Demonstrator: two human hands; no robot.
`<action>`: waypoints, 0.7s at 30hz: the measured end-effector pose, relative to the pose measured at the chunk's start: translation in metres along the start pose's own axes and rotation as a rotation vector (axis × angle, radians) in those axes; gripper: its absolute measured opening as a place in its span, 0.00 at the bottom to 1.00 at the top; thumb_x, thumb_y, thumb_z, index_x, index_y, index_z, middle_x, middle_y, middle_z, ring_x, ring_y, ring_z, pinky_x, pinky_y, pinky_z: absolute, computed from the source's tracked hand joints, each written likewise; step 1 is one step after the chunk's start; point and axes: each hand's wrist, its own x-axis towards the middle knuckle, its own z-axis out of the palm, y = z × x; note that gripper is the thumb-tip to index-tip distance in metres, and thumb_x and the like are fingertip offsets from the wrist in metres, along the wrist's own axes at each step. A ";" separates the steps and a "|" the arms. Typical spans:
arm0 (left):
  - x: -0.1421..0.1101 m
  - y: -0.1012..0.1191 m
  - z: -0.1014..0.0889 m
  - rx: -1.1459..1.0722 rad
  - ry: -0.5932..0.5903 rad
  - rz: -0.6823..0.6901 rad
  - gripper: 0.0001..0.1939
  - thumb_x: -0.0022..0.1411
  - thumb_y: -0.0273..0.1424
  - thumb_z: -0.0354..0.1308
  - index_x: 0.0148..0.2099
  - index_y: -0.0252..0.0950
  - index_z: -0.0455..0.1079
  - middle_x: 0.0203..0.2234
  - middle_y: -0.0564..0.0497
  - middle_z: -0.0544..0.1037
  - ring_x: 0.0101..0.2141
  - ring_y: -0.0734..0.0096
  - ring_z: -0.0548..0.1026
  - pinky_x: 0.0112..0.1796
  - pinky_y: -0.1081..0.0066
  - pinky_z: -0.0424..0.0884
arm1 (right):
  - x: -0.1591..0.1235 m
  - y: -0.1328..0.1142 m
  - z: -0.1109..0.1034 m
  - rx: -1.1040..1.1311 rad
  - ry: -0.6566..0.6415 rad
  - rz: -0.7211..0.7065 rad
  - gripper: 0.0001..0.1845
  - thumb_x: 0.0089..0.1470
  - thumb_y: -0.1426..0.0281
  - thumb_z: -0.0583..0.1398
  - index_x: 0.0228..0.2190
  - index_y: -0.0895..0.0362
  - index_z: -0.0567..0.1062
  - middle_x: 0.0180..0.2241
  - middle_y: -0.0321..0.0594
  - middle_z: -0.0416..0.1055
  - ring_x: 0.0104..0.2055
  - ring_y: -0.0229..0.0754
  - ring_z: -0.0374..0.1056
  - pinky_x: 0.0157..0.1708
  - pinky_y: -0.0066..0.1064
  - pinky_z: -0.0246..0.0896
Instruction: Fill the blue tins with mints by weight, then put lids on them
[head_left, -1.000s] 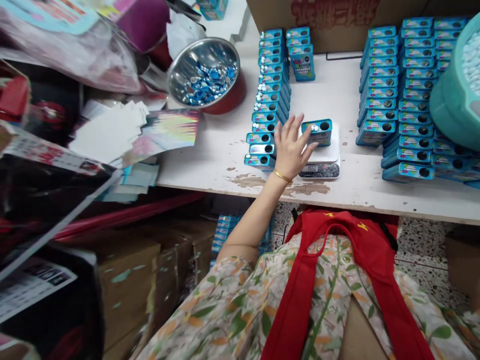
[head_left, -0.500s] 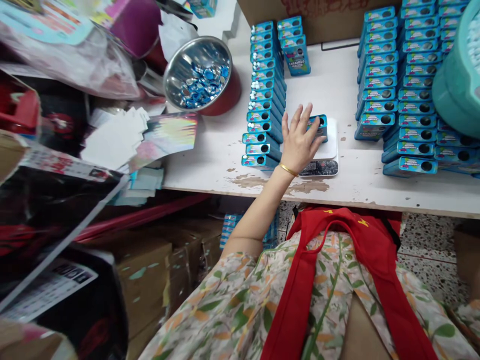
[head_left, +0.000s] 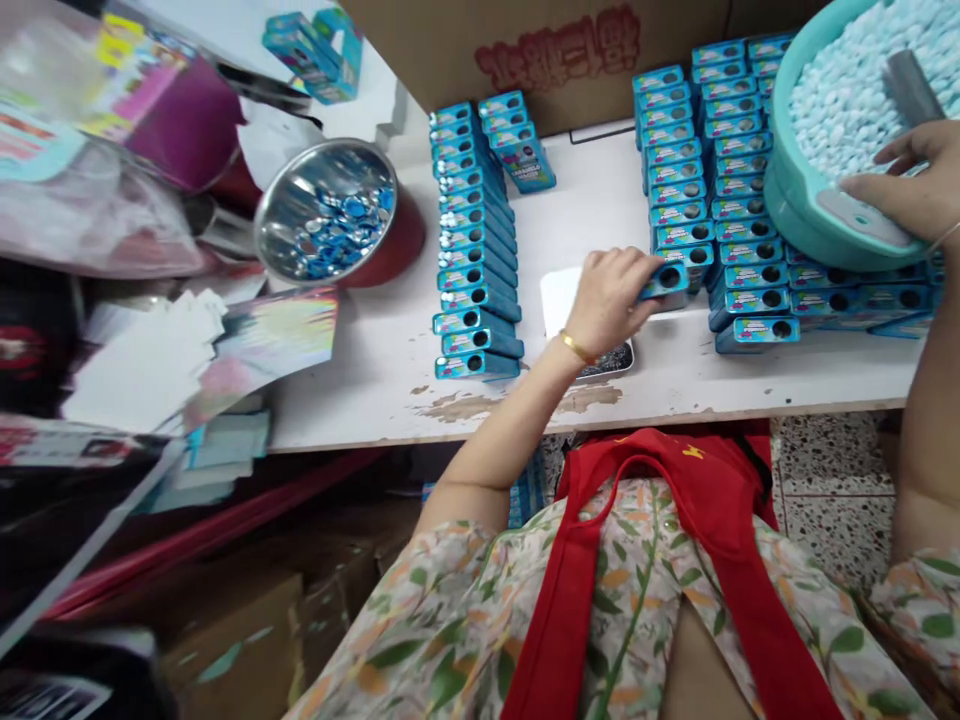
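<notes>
My left hand (head_left: 611, 300) is closed round a small blue candy box (head_left: 666, 283) with a round hole in its top, holding it over the right edge of a white kitchen scale (head_left: 562, 295) on the white table. My right hand (head_left: 904, 185) rests on the rim of a teal tub (head_left: 795, 195) full of pale blue-white candies, its fingers curled over a grey scoop handle (head_left: 862, 215). Rows of the same blue boxes lie left (head_left: 474, 240) and right (head_left: 720, 190) of the scale.
A steel bowl of blue round caps (head_left: 330, 215) stands at the left on the table (head_left: 390, 350), whose front edge is chipped. A brown carton (head_left: 555, 50) stands at the back. White cards, holographic sheets and plastic bags pile up at far left. Cardboard boxes sit on the floor below.
My left hand has closed on the blue box and carried it off the scale plate toward the right. The view swung right, bringing the tub and my right hand into sight.
</notes>
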 end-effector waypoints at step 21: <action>0.132 -0.258 -0.002 0.290 0.120 -0.531 0.14 0.60 0.32 0.58 0.48 0.35 0.75 0.60 0.35 0.69 0.63 0.42 0.61 0.61 0.37 0.55 | 0.018 0.005 0.004 0.074 -0.102 0.082 0.14 0.39 0.76 0.75 0.31 0.52 0.85 0.25 0.40 0.76 0.20 0.33 0.56 0.29 0.37 0.56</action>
